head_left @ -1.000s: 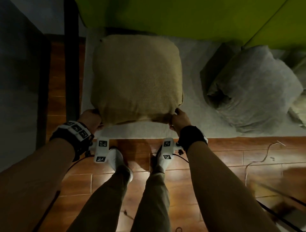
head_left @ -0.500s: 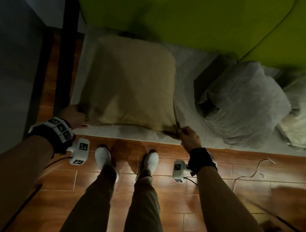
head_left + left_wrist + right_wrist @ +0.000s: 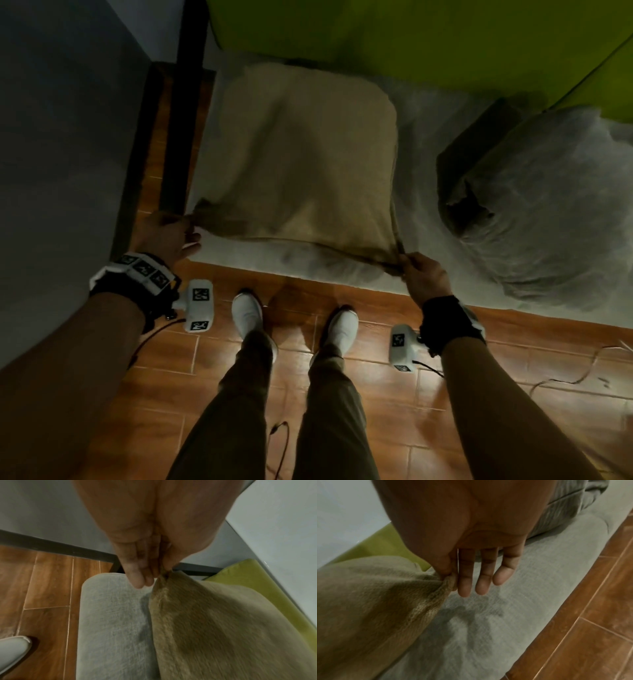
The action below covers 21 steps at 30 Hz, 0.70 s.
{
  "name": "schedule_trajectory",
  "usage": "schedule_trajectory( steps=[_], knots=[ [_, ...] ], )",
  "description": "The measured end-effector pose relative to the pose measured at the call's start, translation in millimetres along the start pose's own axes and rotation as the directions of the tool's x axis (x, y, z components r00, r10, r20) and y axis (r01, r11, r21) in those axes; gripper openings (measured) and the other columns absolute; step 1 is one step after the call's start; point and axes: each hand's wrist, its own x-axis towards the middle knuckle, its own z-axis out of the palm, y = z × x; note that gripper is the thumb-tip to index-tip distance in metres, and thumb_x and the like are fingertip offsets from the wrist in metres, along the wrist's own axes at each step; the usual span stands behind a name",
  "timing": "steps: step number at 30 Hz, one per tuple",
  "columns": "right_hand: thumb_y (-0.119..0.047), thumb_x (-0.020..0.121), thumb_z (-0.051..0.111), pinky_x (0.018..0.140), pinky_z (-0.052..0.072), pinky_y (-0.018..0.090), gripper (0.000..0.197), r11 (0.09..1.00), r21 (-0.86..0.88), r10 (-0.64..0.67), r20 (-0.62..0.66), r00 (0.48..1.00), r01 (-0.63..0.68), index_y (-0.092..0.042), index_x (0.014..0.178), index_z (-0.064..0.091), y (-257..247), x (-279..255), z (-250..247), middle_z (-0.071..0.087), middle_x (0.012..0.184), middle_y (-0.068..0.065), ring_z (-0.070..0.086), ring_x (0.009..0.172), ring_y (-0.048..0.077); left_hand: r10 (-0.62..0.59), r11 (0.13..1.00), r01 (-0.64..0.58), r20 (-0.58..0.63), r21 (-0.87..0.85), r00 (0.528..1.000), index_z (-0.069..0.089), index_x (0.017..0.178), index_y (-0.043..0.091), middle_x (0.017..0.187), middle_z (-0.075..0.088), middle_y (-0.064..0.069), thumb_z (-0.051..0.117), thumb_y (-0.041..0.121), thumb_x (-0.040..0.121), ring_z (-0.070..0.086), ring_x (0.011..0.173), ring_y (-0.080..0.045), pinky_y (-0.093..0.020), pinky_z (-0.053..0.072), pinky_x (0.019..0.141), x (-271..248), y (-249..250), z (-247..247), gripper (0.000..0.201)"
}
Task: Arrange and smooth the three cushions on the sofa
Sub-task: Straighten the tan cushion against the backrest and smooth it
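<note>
A tan cushion [image 3: 305,154] lies on the grey sofa seat [image 3: 421,164], its far edge against the green backrest [image 3: 411,37]. My left hand [image 3: 168,236] pinches its near left corner [image 3: 163,577]. My right hand [image 3: 423,274] pinches its near right corner [image 3: 448,580] between thumb and forefinger, the other fingers [image 3: 484,574] straight. Both corners are drawn outward and the near edge is taut. A grey cushion [image 3: 548,205] sits crumpled to the right on the seat. The tan cushion [image 3: 223,628] fills the lower right of the left wrist view.
A dark metal frame post [image 3: 185,102] and a grey wall [image 3: 61,137] stand left of the sofa. My legs and white shoes [image 3: 246,315] are on the brown tiled floor [image 3: 342,377] right at the seat's front edge. A thin cable [image 3: 565,380] lies on the floor at right.
Both hands have moved apart along the cushion's near edge to its corners and pulled them outward. The cushion has flattened from a puffed shape.
</note>
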Motion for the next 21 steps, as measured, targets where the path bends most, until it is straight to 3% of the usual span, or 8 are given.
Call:
schedule_trajectory(
  steps=[2,4,9,11,14,16,18,21],
  knots=[
    [-0.043,0.099,0.049,0.086,0.055,0.044,0.032,0.998,-0.060,0.023,0.009,1.000,-0.022,-0.020,0.108,0.070,3,1,5,0.073,0.103,0.017,0.068,0.097,0.036,-0.014,1.000,0.014,-0.031,0.021,0.999,0.052,0.120,0.009,0.116,0.058,-0.015,0.046,0.005,0.102,0.063,0.105,-0.031,-0.040,0.051,0.093,-2,-4,-12,0.019],
    [-0.038,0.100,0.049,0.089,0.056,0.049,0.027,0.997,-0.059,0.058,0.009,0.998,-0.057,-0.022,0.112,0.067,-2,2,14,0.071,0.106,0.015,0.068,0.097,0.036,-0.022,0.999,0.023,-0.041,0.029,0.999,0.048,0.120,0.008,0.115,0.056,-0.018,0.047,0.002,0.101,0.063,0.100,-0.031,-0.036,0.050,0.086,-8,-10,-20,0.020],
    [-0.036,0.099,0.062,0.091,0.057,0.041,0.034,0.866,0.485,0.104,0.071,0.992,-0.126,-0.034,0.132,0.058,-21,-9,20,0.064,0.117,-0.004,0.065,0.103,0.019,-0.010,0.994,0.014,0.033,-0.108,0.999,0.049,0.124,0.007,0.114,0.065,-0.020,0.056,0.007,0.096,0.068,0.091,-0.026,-0.038,0.057,0.085,-23,-17,-20,0.029],
    [-0.038,0.098,0.063,0.089,0.057,0.041,0.029,0.886,0.445,0.090,0.105,0.990,-0.128,-0.033,0.127,0.061,-26,-10,19,0.066,0.111,-0.004,0.066,0.100,0.018,-0.008,0.992,0.014,0.044,-0.124,0.999,0.048,0.131,0.009,0.107,0.065,-0.014,0.058,0.017,0.098,0.066,0.091,-0.024,-0.043,0.056,0.088,-22,-12,-18,0.036],
    [-0.042,0.101,0.058,0.076,0.059,0.038,0.014,0.976,0.211,0.048,-0.003,0.999,-0.046,-0.030,0.105,0.064,-24,-6,15,0.071,0.094,0.005,0.070,0.084,0.023,-0.010,1.000,0.010,0.044,0.004,0.999,0.052,0.132,0.007,0.092,0.060,-0.010,0.056,0.014,0.099,0.059,0.079,-0.018,-0.036,0.057,0.079,-18,-4,-16,0.034],
    [-0.043,0.104,0.051,0.063,0.049,0.031,0.025,0.998,0.049,0.033,-0.104,0.994,-0.028,-0.022,0.105,0.065,-19,-3,12,0.070,0.085,0.008,0.068,0.078,0.027,0.010,0.997,-0.008,-0.017,0.070,1.000,0.054,0.132,0.006,0.106,0.061,-0.016,0.051,0.008,0.100,0.060,0.084,-0.021,-0.037,0.055,0.082,-10,-6,-20,0.033],
    [-0.036,0.105,0.049,0.063,0.045,0.032,0.028,0.997,-0.057,0.037,-0.146,0.989,-0.045,-0.015,0.111,0.066,-15,-2,12,0.068,0.089,0.011,0.065,0.081,0.030,0.043,0.997,-0.038,-0.076,0.069,0.996,0.053,0.135,0.005,0.121,0.059,-0.022,0.048,0.006,0.100,0.060,0.098,-0.028,-0.038,0.052,0.085,-8,-8,-21,0.035],
    [-0.034,0.103,0.053,0.080,0.059,0.048,0.018,0.972,0.198,0.144,-0.083,0.986,-0.125,-0.021,0.113,0.062,-11,-5,26,0.067,0.113,0.017,0.066,0.096,0.035,0.022,0.999,-0.023,-0.021,-0.035,1.000,0.044,0.141,0.001,0.136,0.051,-0.026,0.041,0.006,0.103,0.052,0.105,-0.029,-0.043,0.049,0.097,-7,-11,-13,0.039]
  ],
)
